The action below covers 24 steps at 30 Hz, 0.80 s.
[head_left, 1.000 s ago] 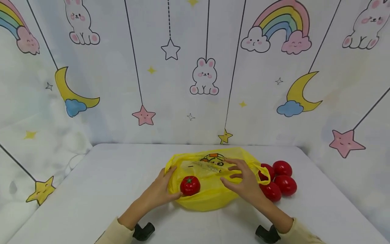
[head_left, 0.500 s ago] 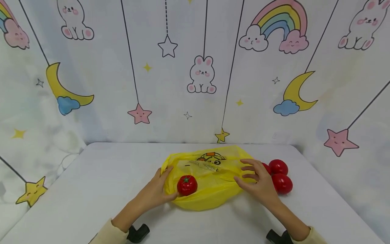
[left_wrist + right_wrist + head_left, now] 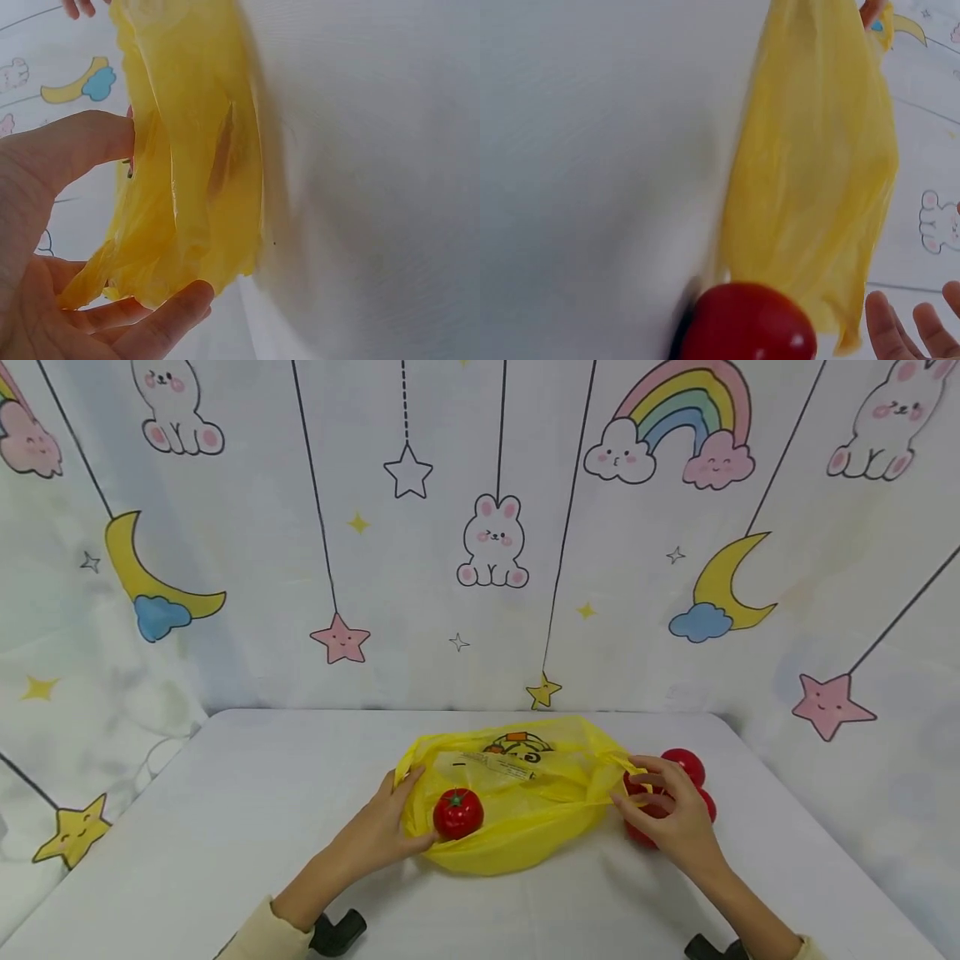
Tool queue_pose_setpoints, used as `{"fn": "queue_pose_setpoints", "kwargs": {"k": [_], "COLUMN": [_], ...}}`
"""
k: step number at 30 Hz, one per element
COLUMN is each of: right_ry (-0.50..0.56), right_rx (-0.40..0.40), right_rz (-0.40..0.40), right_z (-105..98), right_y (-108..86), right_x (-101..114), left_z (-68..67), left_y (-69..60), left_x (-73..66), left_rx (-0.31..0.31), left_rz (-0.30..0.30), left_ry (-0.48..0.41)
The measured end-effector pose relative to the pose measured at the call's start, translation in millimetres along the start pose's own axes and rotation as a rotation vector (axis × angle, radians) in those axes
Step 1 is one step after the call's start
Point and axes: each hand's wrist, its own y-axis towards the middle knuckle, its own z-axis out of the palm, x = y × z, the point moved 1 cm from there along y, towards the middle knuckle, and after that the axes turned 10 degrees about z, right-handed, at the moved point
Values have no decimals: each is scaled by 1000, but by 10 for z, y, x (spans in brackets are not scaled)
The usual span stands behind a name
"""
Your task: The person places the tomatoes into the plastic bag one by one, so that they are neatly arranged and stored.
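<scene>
backdrop: pale cloth backdrop (image 3: pixel 420 577) printed with white rabbits (image 3: pixel 492 543), yellow crescent moons (image 3: pixel 712 578) and pink stars (image 3: pixel 340 639), across the whole far side.
table: flat white table (image 3: pixel 262 802), its far edge by the backdrop; soft shadow beside the bag.
bag: slack, thin yellow plastic bag with dark print (image 3: pixel 517 843), near the table's middle.
left hand: left hand (image 3: pixel 380 825) at the bag's left end, thumb on the near rim, fingers curled behind, gripping the film.
right hand: right hand (image 3: pixel 673 808) at the bag's right end, over the loose tomatoes; fingers spread and bent, pinching nothing that shows.
loose tomatoes: glossy red round tomatoes (image 3: pixel 683 766) clustered just right of the bag, partly hidden by the right hand; exact count cannot be told.
bagged tomato: one shiny red tomato with green top (image 3: pixel 458 814), on the film inside the near rim, beside the left thumb.
step: judged a reach for a loose tomato, left hand bracing the bag.
next move: likely calls for right fingers clear of the film, then closing round one tomato.
</scene>
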Motion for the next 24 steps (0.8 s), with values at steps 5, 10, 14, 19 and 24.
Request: {"fn": "queue_pose_setpoints", "kwargs": {"k": [5, 10, 14, 19, 24], "right_ry": [-72, -149, -209, -264, -307], "right_rx": [-68, -135, -177, -173, -147], "right_rz": [1, 41, 76, 114, 175], "right_z": [-169, -326, -410, -447, -578], "right_y": [-32, -73, -53, 5, -18], "right_x": [-144, -284, -340, -410, -531], "left_z": [7, 1, -16, -47, -40], "left_y": [14, 8, -7, -56, -13], "left_x": [11, 25, 31, 42, 28], "left_rx": [-6, -4, -2, -9, 5], "left_rz": [17, 14, 8, -11, 13], "left_ry": [4, -3, -10, 1, -4]}}
